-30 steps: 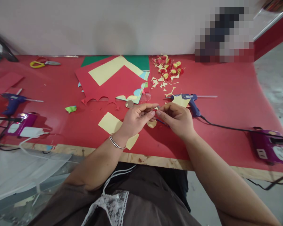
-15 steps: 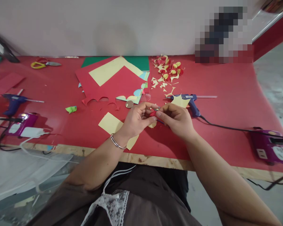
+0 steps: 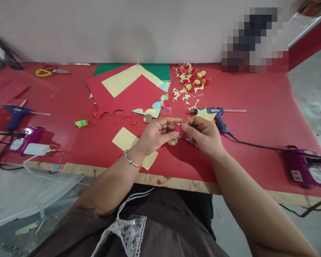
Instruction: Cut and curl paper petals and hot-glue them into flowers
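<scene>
Between my two hands is a small red paper piece [image 3: 178,129]. My left hand [image 3: 160,134] pinches it from the left with thumb and fingers. On its right edge, my right hand [image 3: 202,134] closes thumb and forefinger. Something small and greyish shows at the fingertips, too small to name. Just below, a round pale yellow paper piece [image 3: 173,142] lies on the table, partly covered by my left thumb. A thin blue stick [image 3: 189,142] lies under my right hand. A yellow paper offcut [image 3: 206,114] with a cut edge rests behind that hand.
Red paper sheets [image 3: 139,96] lie beyond my hands. Cut scraps and curled red-and-yellow pieces [image 3: 192,80] are piled at the back right. Glue guns [image 3: 219,119] lie on both sides, with a cable running to a purple power box [image 3: 307,166]. Scissors [image 3: 52,72] lie far left.
My right hand has shifted slightly right, and more of the red paper shows between my fingers. Both hands still pinch it.
</scene>
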Demonstrator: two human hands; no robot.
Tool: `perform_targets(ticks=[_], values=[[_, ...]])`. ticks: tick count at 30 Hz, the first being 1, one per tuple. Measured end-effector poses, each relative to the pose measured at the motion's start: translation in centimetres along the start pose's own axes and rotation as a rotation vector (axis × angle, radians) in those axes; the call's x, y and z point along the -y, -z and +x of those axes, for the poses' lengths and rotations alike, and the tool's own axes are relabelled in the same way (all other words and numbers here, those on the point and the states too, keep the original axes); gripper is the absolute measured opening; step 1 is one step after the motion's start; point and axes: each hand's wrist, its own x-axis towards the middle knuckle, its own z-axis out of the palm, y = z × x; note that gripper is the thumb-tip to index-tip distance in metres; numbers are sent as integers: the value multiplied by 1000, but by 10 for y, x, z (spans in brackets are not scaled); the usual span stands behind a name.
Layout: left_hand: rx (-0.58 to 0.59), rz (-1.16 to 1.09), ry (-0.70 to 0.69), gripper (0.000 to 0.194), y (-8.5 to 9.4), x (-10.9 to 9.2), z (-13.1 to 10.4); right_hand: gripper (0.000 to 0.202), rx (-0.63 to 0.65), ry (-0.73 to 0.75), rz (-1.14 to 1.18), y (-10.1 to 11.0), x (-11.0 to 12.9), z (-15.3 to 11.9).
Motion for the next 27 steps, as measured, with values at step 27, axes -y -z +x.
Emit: perform_targets(ticks=[27], values=[[-32,-152,123,44,0,3,1,51,-9,106,-207,-4,7,-3]])
